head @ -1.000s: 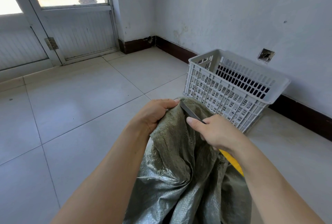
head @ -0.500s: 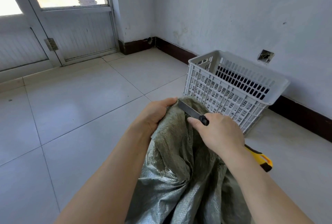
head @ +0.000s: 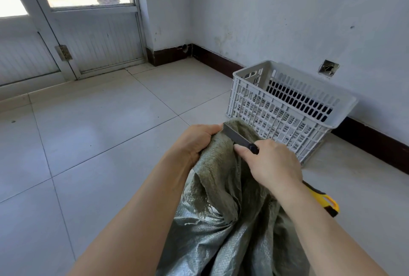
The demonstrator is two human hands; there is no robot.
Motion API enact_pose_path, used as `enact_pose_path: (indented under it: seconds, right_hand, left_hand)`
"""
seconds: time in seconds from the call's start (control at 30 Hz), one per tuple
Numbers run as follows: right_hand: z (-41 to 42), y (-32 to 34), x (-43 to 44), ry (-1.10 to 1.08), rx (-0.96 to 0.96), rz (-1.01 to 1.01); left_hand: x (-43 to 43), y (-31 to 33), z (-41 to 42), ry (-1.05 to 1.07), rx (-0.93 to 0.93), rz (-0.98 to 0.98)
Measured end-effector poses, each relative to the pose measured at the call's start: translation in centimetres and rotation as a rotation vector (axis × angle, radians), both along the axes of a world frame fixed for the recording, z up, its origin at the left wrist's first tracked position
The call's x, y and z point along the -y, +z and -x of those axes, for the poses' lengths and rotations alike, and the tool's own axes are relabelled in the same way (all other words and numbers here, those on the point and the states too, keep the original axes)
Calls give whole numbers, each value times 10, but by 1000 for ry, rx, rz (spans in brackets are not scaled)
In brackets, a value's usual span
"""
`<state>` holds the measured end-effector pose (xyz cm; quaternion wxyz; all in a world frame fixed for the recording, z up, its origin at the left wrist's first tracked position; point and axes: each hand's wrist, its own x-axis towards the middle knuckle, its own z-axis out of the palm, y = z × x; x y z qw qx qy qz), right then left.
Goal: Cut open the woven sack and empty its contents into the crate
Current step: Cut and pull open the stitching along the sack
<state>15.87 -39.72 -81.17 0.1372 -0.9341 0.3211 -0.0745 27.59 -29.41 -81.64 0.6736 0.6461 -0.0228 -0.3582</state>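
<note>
Just in front of the crate [head: 285, 100]: green woven sack [head: 221, 231], neck gathered upward.
Left hand [head: 197, 143]: fingers curled tight round the sack's neck.
Right hand [head: 272, 165]: wrapped round a yellow utility knife [head: 235, 135], blade out, laid against the neck, pointing past the crate's near corner.

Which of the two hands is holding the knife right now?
The right hand, with its yellow-handled utility knife laid blade-first against the gathered top of the sack. The left hand holds no tool; it only clutches the bunched fabric.
</note>
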Motion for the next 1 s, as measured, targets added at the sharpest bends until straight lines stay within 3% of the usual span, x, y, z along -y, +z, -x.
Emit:
enact_pose_path:
  seconds: [0.03, 0.13, 0.17, 0.2, 0.27, 0.3, 0.33, 0.37, 0.43, 0.47, 0.5, 0.6, 0.77, 1.0]
  right_hand:
    - [-1, -1, 1, 1, 23, -120]
    - [-5, 4, 3, -86, 166, -920]
    - [-5, 5, 3, -94, 182, -997]
    - [-5, 2, 2, -67, 165, -881]
    - [-3, -5, 3, -32, 81, -336]
    - [-2, -4, 0, -48, 70, -164]
    - [-2, -7, -1, -53, 77, -154]
    - [-2, -6, -2, -51, 108, -295]
    - [-7, 0, -3, -165, 223, -911]
    - [-9, 5, 1, -257, 307, -1126]
    - [-9, 8, 11, -326, 379, -1152]
    - [-5, 12, 37, -360, 380, -836]
    - [-1, -1, 38, -259, 255, -781]
    - [-10, 15, 30, -41, 451, -813]
  left_hand:
    - [1, 0, 1, -9, -10, 6]
    - [0, 0, 0, -53, -57, 19]
    - [-1, -1, 1, -56, -58, 24]
    - [0, -1, 2, -49, -37, 19]
    - [0, -1, 3, -32, 33, -13]
    - [0, 1, 3, -29, 66, -26]
    - [0, 1, 1, -24, 93, -38]
    - [-1, 1, 1, -25, 114, -49]
    - [-2, -2, 5, -76, 147, -90]
    - [-1, -6, 9, -153, 194, -156]
    - [0, -10, 16, -253, 243, -235]
    - [1, -18, 25, -316, 258, -318]
    - [-2, -6, 11, -151, 170, -133]
    - [-2, 8, 9, -154, 54, 34]
